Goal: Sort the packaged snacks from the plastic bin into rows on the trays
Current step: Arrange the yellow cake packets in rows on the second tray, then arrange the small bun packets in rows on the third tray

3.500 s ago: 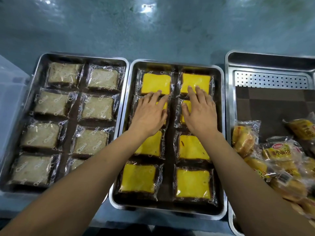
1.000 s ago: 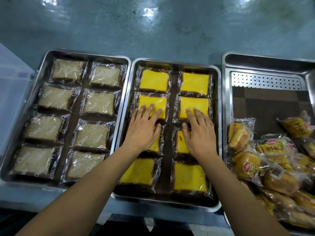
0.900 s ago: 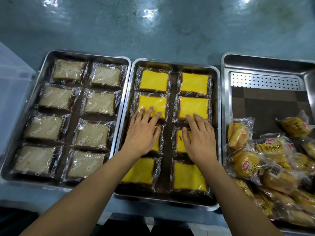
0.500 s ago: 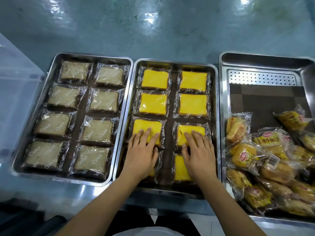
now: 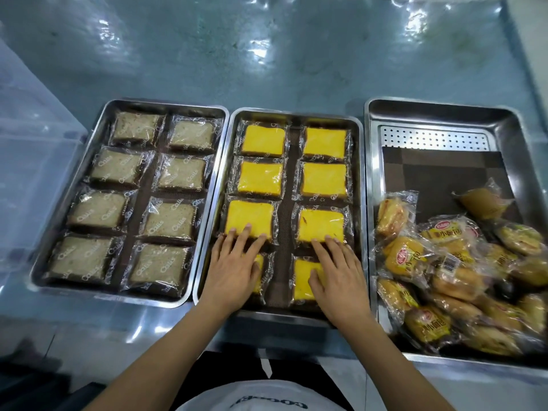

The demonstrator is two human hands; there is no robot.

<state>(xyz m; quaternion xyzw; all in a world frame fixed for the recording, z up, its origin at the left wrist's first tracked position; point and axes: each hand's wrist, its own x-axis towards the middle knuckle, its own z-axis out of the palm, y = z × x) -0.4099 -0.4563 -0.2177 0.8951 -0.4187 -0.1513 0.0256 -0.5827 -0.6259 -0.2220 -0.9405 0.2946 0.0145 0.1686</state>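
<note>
Both hands have slid down to the lowest row of clear-wrapped yellow cake squares point(image 5: 323, 179) in the middle steel tray point(image 5: 296, 113); left hand point(image 5: 234, 271) and right hand point(image 5: 338, 277) press flat, fingers straight; pale wrapped slices point(image 5: 181, 176) fill the left steel tray point(image 5: 166, 102); heaped bagged buns point(image 5: 439, 262), lower right, look unsorted.

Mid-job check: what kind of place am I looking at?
Probably a bakery or food-service packing station: stainless steel trays side by side, wrapped yellow cake slices laid in rows, and a heap of bagged small buns.
</note>
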